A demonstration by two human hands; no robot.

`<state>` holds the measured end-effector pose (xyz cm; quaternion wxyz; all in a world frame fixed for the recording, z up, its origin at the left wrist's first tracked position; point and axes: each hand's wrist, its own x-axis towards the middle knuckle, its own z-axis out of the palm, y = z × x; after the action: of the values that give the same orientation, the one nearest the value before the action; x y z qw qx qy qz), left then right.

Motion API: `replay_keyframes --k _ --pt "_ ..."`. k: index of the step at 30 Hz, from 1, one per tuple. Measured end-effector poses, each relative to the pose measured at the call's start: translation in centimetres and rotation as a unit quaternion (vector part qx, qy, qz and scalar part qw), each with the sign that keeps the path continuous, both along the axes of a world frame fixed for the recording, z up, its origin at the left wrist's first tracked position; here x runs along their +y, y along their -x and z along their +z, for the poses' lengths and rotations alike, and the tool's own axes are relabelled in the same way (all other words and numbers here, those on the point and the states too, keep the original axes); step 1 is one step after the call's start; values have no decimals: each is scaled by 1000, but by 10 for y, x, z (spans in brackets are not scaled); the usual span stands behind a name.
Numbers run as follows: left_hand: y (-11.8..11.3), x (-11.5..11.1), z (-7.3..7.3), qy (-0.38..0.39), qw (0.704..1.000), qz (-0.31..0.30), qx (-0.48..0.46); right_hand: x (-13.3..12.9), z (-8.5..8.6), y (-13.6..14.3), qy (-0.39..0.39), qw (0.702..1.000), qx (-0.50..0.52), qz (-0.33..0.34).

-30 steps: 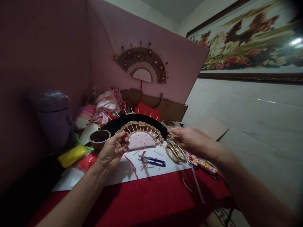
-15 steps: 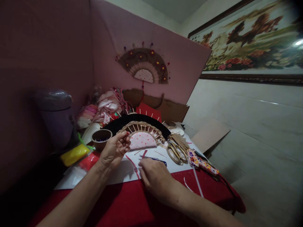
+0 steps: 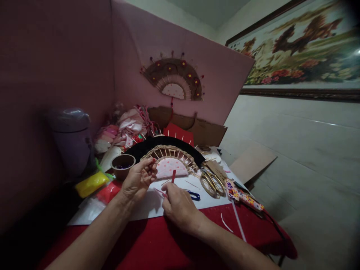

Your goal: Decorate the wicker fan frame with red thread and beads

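Note:
My left hand (image 3: 140,174) is raised left of centre, thumb and index finger pinched together. A speck of red shows at its fingertips, too small to name. My right hand (image 3: 180,206) is closed on a red ribbon (image 3: 173,176), a flat end of which sticks up above the knuckles. A thin pinkish strand (image 3: 159,192) also shows at its fingers, pointing left. Partly behind the right hand lies a blue-handled tool (image 3: 194,195) on white paper (image 3: 146,210). Beyond both hands rests a half-round woven fan (image 3: 171,167) with a pink dotted centre, thin sticks and a black band.
A brown bowl (image 3: 123,167) of dark beads stands left, near yellow (image 3: 92,184) and red packets (image 3: 109,192). Gold-handled scissors (image 3: 213,183) and a flower-patterned glue gun (image 3: 244,197) lie right. A finished fan (image 3: 174,78) hangs on the pink board (image 3: 219,75).
My right hand has shifted slightly, and the red ribbon end now stands higher above it. The red cord with a bead that hung beside it no longer shows. My left hand keeps its pinch.

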<state>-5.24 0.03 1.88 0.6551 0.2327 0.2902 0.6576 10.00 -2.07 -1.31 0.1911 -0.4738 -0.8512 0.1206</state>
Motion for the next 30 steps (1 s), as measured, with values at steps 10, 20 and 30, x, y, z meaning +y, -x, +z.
replay_keyframes --k 10,20,30 --pt "-5 -1 -1 28 999 14 22 15 5 -6 391 809 434 59" --pt "-5 1 -9 38 998 9 50 34 23 -18 248 884 376 127" --pt "-7 0 -7 50 998 14 41 -5 24 -16 -15 970 -52 238"
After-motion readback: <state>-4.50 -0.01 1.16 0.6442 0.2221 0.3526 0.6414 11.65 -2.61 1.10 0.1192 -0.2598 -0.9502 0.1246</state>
